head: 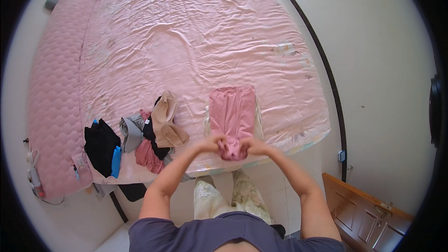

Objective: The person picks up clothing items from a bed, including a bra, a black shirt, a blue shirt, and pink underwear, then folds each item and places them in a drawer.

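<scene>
A pink garment [232, 112] lies lengthwise near the bed's front edge, on top of a pale patterned cloth [259, 122] that shows along both its sides. My left hand [214, 143] grips the garment's near end at its left side. At the right side of that same end, my right hand [251, 145] has hold of the fabric. Between the hands the near end is bunched and a little blurred. The fingertips are partly hidden in the folds.
Left of the hands lies a loose heap with a beige bra [167, 122], a grey cap [132, 134] and a crumpled pink cloth [149, 157]. Farther left are black clothes [101, 147] with a blue piece [116, 161]. A wooden door [360, 210] stands at lower right.
</scene>
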Available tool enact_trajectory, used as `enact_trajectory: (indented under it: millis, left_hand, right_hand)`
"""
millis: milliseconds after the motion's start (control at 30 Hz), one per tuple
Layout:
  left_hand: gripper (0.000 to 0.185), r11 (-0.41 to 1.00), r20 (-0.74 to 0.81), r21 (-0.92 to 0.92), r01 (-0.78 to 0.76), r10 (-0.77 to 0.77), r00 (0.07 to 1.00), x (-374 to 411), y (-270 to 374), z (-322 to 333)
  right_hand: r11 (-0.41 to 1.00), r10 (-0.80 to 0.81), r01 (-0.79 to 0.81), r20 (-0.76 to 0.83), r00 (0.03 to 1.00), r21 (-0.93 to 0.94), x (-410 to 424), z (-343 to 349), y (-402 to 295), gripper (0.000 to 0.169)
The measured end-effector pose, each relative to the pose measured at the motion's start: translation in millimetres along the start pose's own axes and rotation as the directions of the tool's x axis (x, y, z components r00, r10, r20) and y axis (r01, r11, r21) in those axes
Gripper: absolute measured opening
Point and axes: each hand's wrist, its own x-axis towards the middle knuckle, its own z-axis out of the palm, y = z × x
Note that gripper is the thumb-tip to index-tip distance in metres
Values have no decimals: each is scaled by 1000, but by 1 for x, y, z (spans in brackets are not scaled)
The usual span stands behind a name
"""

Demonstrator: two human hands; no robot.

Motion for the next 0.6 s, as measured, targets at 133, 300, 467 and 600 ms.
enact_trajectory:
  millis: [133, 300, 467, 600]
  left_hand:
    - [38, 934, -447, -260, -245, 109, 888, 40, 35, -81]
    - [53, 980, -910, 179, -88, 198, 363, 83, -33, -90]
    - [52, 872, -948, -178, 455, -276, 157, 73, -155, -23]
    - [44, 638, -609, -766, 84, -761, 222, 85, -142, 9]
  right_hand:
    - [985, -143, 173, -460, 876, 23, 48, -90, -11, 44]
    - [925, -233, -218, -918, 320, -311, 85, -114, 66, 63]
    - [892, 380, -412, -799, 467, 184, 70, -49, 130, 67]
    - [854, 511, -204, -700, 499, 478, 73, -34, 155, 60]
